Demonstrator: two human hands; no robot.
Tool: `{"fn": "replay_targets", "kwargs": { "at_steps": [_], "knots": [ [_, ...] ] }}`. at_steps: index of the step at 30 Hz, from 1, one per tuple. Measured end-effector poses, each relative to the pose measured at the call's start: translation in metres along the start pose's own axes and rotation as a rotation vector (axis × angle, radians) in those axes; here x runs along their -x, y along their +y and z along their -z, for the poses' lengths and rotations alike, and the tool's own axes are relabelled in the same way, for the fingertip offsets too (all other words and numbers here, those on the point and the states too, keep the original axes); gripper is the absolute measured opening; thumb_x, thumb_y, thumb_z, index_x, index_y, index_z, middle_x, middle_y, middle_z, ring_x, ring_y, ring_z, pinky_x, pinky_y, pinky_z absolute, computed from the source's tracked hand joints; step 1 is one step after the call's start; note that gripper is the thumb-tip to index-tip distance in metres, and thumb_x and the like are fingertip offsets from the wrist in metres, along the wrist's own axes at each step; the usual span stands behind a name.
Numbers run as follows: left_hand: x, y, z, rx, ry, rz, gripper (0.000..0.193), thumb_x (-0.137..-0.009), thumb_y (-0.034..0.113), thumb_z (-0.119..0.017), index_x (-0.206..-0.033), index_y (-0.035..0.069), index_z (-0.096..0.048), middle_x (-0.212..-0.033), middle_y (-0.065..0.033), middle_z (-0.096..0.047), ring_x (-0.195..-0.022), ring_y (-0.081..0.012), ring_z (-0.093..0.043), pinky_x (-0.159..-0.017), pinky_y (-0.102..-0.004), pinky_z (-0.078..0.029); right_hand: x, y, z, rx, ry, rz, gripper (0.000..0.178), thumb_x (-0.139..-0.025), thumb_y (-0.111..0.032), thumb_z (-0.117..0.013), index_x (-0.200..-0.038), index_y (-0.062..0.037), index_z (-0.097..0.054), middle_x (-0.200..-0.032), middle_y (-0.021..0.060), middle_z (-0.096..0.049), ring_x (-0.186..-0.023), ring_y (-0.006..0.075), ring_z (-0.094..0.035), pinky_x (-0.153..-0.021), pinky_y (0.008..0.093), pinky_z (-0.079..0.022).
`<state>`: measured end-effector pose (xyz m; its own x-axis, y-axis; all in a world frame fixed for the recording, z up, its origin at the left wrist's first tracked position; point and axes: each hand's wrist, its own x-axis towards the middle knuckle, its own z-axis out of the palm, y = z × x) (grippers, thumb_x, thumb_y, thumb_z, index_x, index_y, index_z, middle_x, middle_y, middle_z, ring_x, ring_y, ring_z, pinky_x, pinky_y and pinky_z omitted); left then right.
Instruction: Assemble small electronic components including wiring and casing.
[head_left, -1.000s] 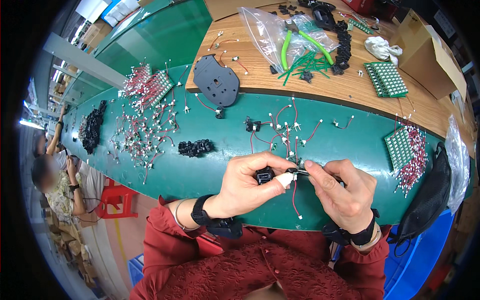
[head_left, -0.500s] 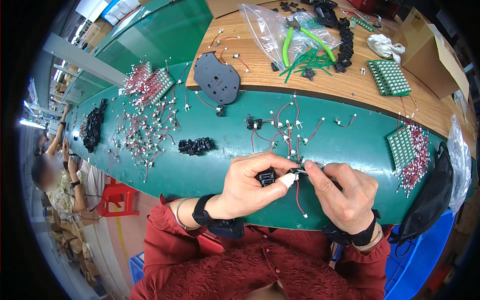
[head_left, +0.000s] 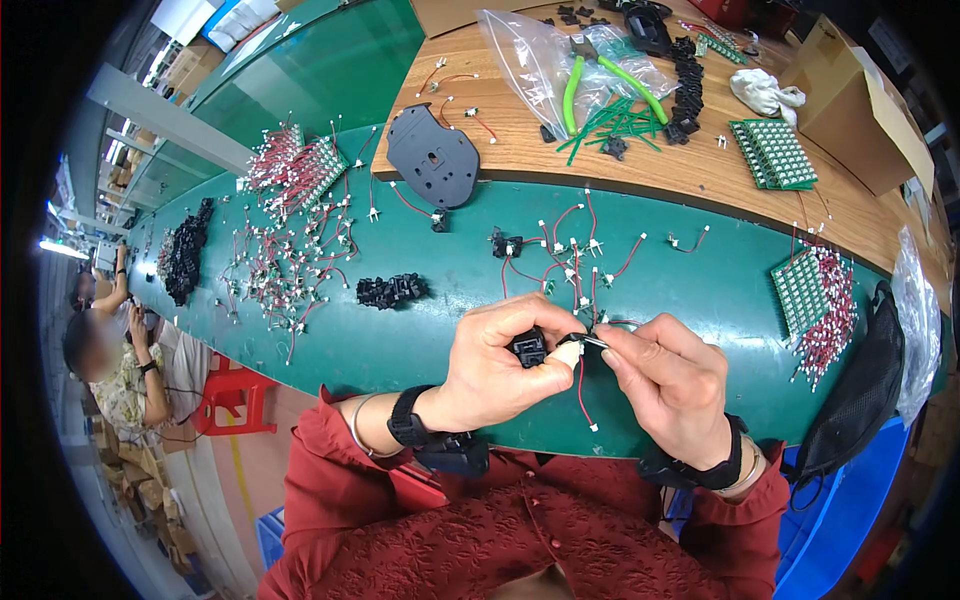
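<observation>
My left hand [head_left: 495, 365] pinches a small black plastic part [head_left: 529, 347] above the near edge of the green table; a pale cover sits on the thumb tip. A red wire [head_left: 583, 398] with a small white connector hangs down from between my hands. My right hand [head_left: 672, 380] is closed, its thumb and fingertips on a thin metal tool [head_left: 596, 342] that points at the left fingertips. Most of this tool is hidden, so its kind is unclear. Just beyond lie loose red-wired small boards [head_left: 575, 265] and a black part [head_left: 506, 244].
A black clump of parts [head_left: 392, 291] and a pile of wired boards [head_left: 285, 265] lie left. Green panels [head_left: 800, 290] with red wires and a black mesh bag [head_left: 855, 385] are right. Green-handled cutters [head_left: 572, 95] rest on the wooden board. People sit far left.
My right hand has turned and shifted slightly left, bringing the metal tool into clearer view at the left fingertips. The hanging red wire has swung a little left.
</observation>
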<state>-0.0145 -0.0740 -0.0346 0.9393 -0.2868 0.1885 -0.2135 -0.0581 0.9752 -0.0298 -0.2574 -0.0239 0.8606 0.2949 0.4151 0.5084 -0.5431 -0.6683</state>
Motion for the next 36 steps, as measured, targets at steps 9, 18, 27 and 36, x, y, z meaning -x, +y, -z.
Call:
{"fn": "replay_targets", "kwargs": {
  "at_steps": [9,18,27,36],
  "knots": [
    [-0.006,0.006,0.004,0.213,-0.015,0.254,0.015,-0.073,-0.001,-0.060,-0.087,-0.004,-0.061,-0.074,-0.0048,-0.060,-0.063,-0.0095,-0.054,-0.058,-0.0222,-0.045,-0.004,0.000,0.018,0.124,0.004,-0.083,0.024,-0.067,-0.005,-0.068,-0.091,-0.0074,-0.065,-0.066,0.0029,-0.055,-0.050,0.0153,-0.055,-0.044,0.0267,-0.043],
    [-0.004,0.005,0.002,0.213,-0.216,0.244,0.021,-0.080,0.003,-0.058,-0.100,0.001,-0.061,-0.082,-0.0061,-0.061,-0.069,-0.0086,-0.058,-0.062,-0.0220,-0.048,-0.001,0.006,0.007,-0.407,-0.007,-0.272,0.020,-0.068,-0.004,-0.065,-0.088,-0.0034,-0.065,-0.065,0.0024,-0.060,-0.041,0.0033,-0.036,-0.038,0.0180,-0.028],
    [-0.001,0.003,-0.003,0.062,-0.154,0.176,0.025,-0.070,0.001,-0.059,-0.094,0.003,-0.063,-0.078,-0.0043,-0.061,-0.070,-0.0098,-0.057,-0.064,-0.0239,-0.046,0.001,0.005,0.001,-0.581,-0.013,-0.472,0.012,-0.069,-0.003,-0.064,-0.081,0.0008,-0.061,-0.065,0.0008,-0.061,-0.047,-0.0021,-0.040,-0.039,0.0163,-0.029],
    [0.000,0.004,0.000,-0.088,-0.147,0.006,0.020,-0.069,0.003,-0.060,-0.088,0.004,-0.065,-0.069,-0.0043,-0.059,-0.063,-0.0107,-0.055,-0.059,-0.0231,-0.044,-0.002,-0.004,0.001,-0.536,-0.126,-0.509,0.010,-0.067,-0.003,-0.064,-0.074,0.0009,-0.058,-0.062,0.0004,-0.058,-0.053,0.0008,-0.047,-0.045,0.0175,-0.038]
  ]
}}
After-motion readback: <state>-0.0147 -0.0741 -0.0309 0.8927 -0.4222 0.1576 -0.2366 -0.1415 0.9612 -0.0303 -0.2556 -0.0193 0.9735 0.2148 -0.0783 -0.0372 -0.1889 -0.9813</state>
